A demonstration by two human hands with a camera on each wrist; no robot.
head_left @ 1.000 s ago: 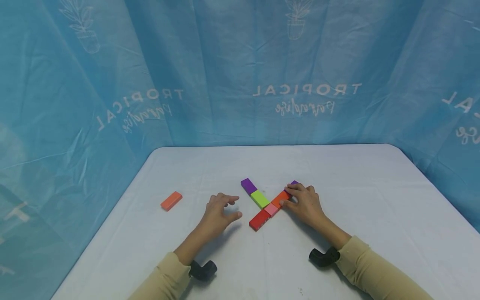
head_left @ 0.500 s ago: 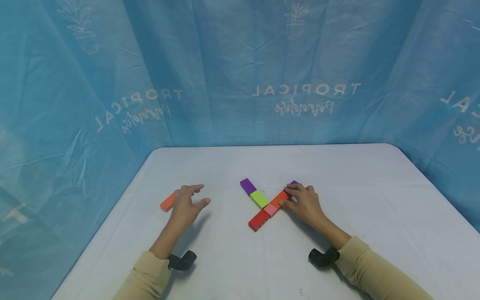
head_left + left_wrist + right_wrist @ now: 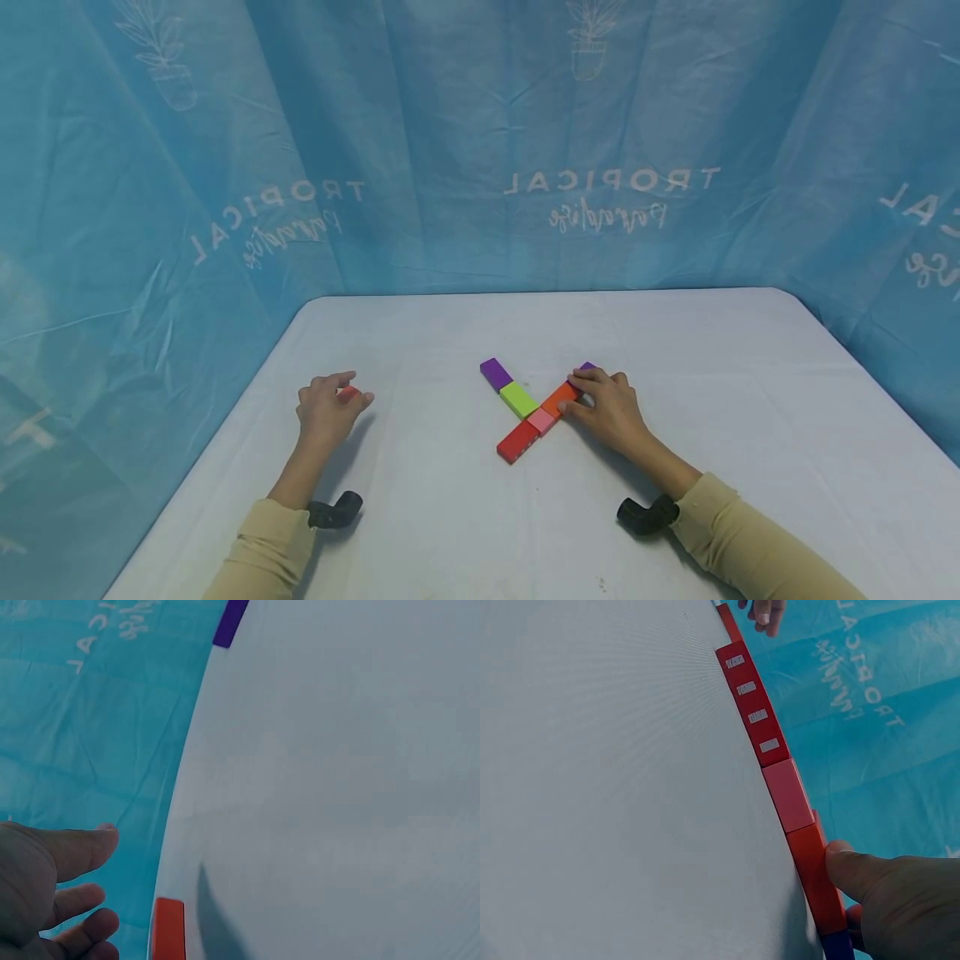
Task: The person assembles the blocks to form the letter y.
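Note:
In the head view, my left hand (image 3: 327,410) hovers at the table's left side, fingers loosely bent and thumb apart. An orange block (image 3: 169,930) lies beneath it, partly hidden in the head view; the left wrist view shows a gap between them. My right hand (image 3: 606,408) holds another orange block (image 3: 817,881), its thumb against the side and fingertips at the far edge by a purple block (image 3: 838,945). That row continues with a pink block (image 3: 541,421) and a red block (image 3: 518,442). A lime green block (image 3: 519,400) and a second purple block (image 3: 496,374) branch off far left.
A white cloth covers the table (image 3: 450,517). Blue printed curtain (image 3: 480,150) hangs behind and along the sides. Each wrist carries a black curved mount (image 3: 648,515) close to the tabletop.
My left hand has moved left from near the block row to over the lone orange block. The right hand stays at the row, and the blocks have kept their places.

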